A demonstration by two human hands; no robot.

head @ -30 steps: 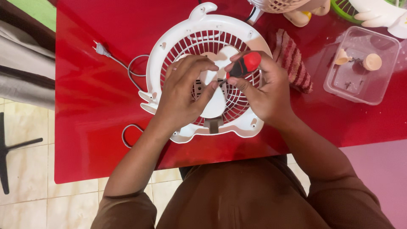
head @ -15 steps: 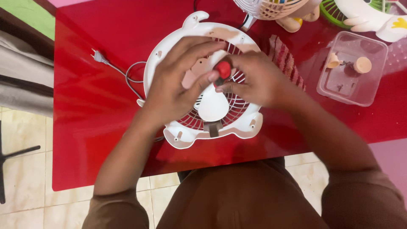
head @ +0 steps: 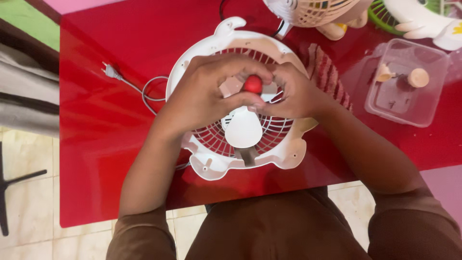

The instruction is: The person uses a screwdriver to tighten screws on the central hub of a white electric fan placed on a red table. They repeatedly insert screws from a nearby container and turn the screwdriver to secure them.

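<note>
hands meet over the white fan housing (head: 240, 139), which lies flat near the front edge of the red table (head: 96, 144): my left hand (head: 207, 94) and right hand (head: 293, 94) are together, both closed around a red-handled tool (head: 252, 84) held upright above the grille. i cannot tell what its tip touches. grey cord with plug (head: 126, 83) trails left of the housing, and a clear plastic box (head: 406, 84) holding small parts sits well apart at right.
</note>
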